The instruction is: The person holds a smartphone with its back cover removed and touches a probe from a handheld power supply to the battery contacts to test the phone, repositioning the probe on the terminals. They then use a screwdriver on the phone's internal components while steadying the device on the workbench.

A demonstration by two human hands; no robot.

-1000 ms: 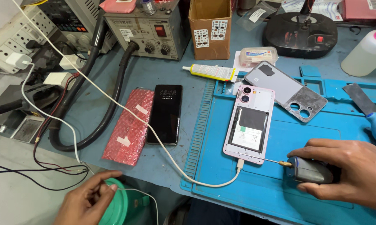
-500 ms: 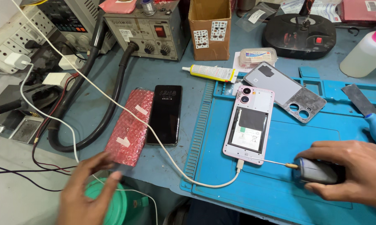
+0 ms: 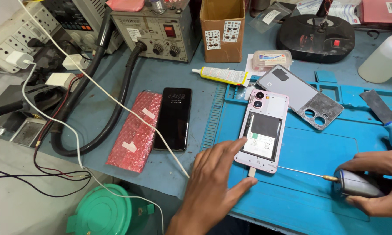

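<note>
A pink-framed smartphone with its back cover off (image 3: 264, 130) lies face down on the blue silicone work mat (image 3: 309, 156), its battery and twin camera lenses exposed, with a white charging cable (image 3: 130, 114) plugged into its bottom edge. The person's left hand (image 3: 215, 180) is spread flat and open, gripping nothing, its fingertips resting at the lower left corner of the phone. The right hand (image 3: 378, 180) is closed around a grey electric screwdriver (image 3: 356, 185), whose thin bit reaches leftward to the phone's lower right edge. Just up and right of the phone lies its removed grey back cover (image 3: 298, 95), inner face up. To the left, off the mat on the blue tabletop, a black smartphone with a lit screen (image 3: 174, 118) lies beside a flat red bubble-wrap pouch (image 3: 134, 130). Above them a white and yellow glue tube (image 3: 222, 75) lies near a small open cardboard box (image 3: 222, 28) and a grey rework station with knobs (image 3: 154, 30). A green round plastic lid (image 3: 103, 213) sits below the table edge, and a white squeeze bottle (image 3: 385, 58) stands at far right.
</note>
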